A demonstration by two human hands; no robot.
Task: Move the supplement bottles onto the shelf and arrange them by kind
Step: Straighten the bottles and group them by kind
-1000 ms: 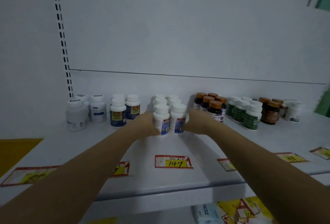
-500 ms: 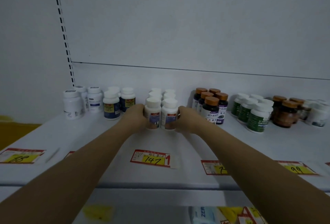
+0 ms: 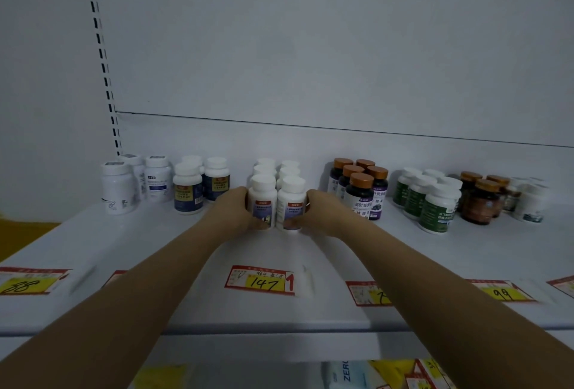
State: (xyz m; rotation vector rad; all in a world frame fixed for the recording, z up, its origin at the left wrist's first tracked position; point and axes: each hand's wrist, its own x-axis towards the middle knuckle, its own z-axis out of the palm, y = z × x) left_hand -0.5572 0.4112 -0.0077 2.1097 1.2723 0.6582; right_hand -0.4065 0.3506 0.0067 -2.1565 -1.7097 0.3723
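Moved: not much. Both hands stay on the same two front bottles as a moment ago, and the pair sits snug in front of its row.
Tag: a red and yellow tag (image 3: 260, 282) marked 147 lies near the front of the shelf (image 3: 149, 264), in line with the pair.
Left hand: the left hand (image 3: 235, 212) wraps the left bottle (image 3: 262, 199) from its outer side, with the thumb low across the front.
Right hand: the right hand (image 3: 323, 212) wraps the right bottle (image 3: 290, 202) the same way from the other side.
Pair: both bottles stand up straight on the shelf, touching each other, held between the hands.
Row behind: the back bottles (image 3: 277, 169) have the same white caps and stand just behind the pair in two lines.
Sides: blue bottles (image 3: 187, 192) are near on the left and orange-cap bottles (image 3: 360, 190) near on the right. Neither touches a hand.
Far ends: plain bottles (image 3: 118, 187) stand far left. Green bottles (image 3: 438, 209) and brown bottles (image 3: 480, 203) stand far right.
Done: many bottles are up on the shelf, and they look sorted by kind.
Left to do: I think only to line up this pair and let go. I cannot see if more bottles wait off the shelf.
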